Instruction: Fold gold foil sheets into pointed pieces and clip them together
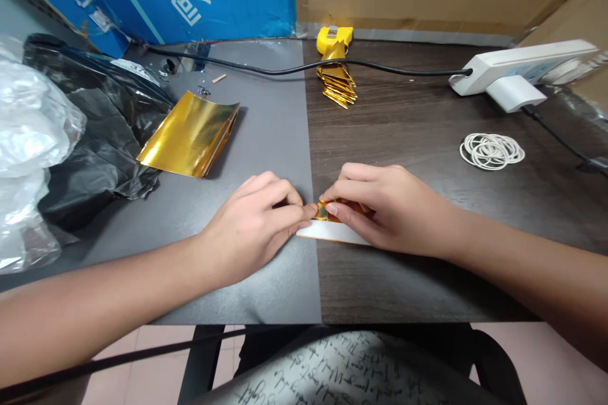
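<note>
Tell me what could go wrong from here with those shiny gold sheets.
The gold sheet between the left hand and right hand might crease crookedly if either slips. The black cable crosses the folded gold pieces, so a tug could scatter them. The black plastic bag lies beside the loose gold stack and may nudge it.

So it's a shiny gold paper piece (322,211) with a plain white strip (332,231) along the near side, edged by a thin orange-ish line. It's lying low on the worktop (270,291), right across the seam between the grey and dark wood-look halves. Fingers (351,218) from both hands cover lots of the gold, so can't tell its full shape.
</note>
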The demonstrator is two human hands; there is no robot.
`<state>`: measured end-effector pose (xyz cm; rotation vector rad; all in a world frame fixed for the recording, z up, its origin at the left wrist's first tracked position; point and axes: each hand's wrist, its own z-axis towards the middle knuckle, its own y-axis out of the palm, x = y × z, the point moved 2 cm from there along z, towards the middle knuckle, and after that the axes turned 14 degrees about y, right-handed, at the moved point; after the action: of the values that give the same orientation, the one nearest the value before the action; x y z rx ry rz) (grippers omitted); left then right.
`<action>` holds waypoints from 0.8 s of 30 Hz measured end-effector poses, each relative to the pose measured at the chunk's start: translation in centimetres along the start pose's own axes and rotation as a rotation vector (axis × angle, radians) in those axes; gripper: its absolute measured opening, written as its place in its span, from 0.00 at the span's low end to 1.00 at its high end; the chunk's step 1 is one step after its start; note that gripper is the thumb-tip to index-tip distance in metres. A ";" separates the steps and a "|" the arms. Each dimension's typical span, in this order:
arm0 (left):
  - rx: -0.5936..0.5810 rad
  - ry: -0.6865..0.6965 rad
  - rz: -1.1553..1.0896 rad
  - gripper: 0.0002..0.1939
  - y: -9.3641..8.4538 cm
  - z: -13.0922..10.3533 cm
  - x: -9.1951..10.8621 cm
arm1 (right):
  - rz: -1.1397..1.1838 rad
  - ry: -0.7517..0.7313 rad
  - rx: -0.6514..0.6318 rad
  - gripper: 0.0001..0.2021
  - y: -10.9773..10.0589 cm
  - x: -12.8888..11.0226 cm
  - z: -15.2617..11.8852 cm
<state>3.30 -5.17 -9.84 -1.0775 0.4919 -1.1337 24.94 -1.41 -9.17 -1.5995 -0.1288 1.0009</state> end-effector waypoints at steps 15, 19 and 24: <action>0.004 -0.001 -0.009 0.07 -0.3 -0.1 -0.3 | -0.056 0.030 0.000 0.09 0.3 0.2 -0.1; 0.001 0.009 -0.010 0.07 -0.2 -0.1 -0.3 | -0.063 0.024 -0.015 0.11 0.4 0.1 -0.2; 0.012 0.009 -0.005 0.08 -0.2 0.0 -0.2 | -0.072 0.034 0.000 0.11 0.4 0.2 -0.2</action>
<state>3.14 -4.97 -9.74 -1.0640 0.4893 -1.1449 24.98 -1.57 -9.64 -1.5997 -0.1623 0.9175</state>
